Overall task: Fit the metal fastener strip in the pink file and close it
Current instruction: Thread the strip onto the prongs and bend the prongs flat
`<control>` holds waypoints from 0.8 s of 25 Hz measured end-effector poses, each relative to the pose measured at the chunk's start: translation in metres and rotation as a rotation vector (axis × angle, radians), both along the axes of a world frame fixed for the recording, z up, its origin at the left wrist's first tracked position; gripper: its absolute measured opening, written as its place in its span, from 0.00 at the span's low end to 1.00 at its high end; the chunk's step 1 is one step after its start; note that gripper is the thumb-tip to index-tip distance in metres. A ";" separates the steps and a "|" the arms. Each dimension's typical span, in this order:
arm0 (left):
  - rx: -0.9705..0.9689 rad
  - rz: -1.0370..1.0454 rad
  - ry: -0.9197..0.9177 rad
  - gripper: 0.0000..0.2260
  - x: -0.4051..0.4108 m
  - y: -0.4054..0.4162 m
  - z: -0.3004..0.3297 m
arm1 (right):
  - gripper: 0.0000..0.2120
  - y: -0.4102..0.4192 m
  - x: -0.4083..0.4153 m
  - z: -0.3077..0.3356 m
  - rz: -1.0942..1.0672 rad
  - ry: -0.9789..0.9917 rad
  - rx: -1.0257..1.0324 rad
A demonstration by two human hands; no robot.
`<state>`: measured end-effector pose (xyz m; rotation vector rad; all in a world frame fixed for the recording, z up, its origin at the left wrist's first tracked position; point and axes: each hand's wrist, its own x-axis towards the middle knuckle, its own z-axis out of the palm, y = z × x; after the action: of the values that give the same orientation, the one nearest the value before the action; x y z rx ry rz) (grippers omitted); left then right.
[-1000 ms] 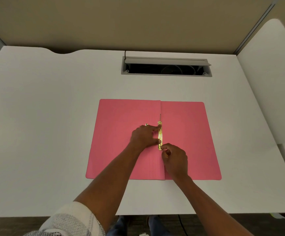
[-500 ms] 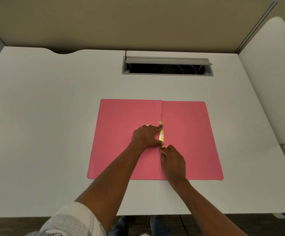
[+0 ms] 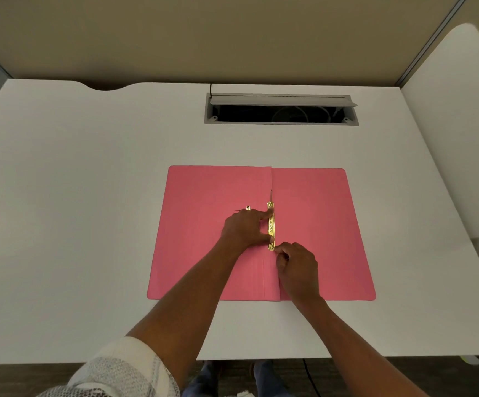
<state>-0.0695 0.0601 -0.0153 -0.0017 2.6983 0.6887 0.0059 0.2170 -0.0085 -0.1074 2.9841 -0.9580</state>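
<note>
Head view: gold metal fastener strip (image 3: 271, 227) lies along the centre fold of the open pink card file (image 3: 318, 224), mid white desk (image 3: 89, 196). Left hand (image 3: 245, 227) presses fingertips on strip; right hand (image 3: 297, 267) pinches its near end. Grey cable tray (image 3: 281, 109) by far edge.

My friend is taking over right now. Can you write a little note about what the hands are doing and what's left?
Left hand: fingertips pressing on the gold fastener strip; no closed grip.
Right hand: pinching at the strip's near end.
Pink file: lying open and flat on the white desk, strip along its centre fold.
Done: strip placed on the fold.
Left: finish securing it, then close the file.
</note>
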 end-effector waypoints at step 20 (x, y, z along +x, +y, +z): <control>0.010 0.016 0.044 0.36 0.001 0.000 -0.008 | 0.10 -0.005 0.011 -0.003 0.007 -0.041 0.099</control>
<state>-0.0687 0.0600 -0.0232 -0.0061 2.7397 0.7159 0.0165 0.2123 -0.0116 -0.0968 2.9840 -0.8002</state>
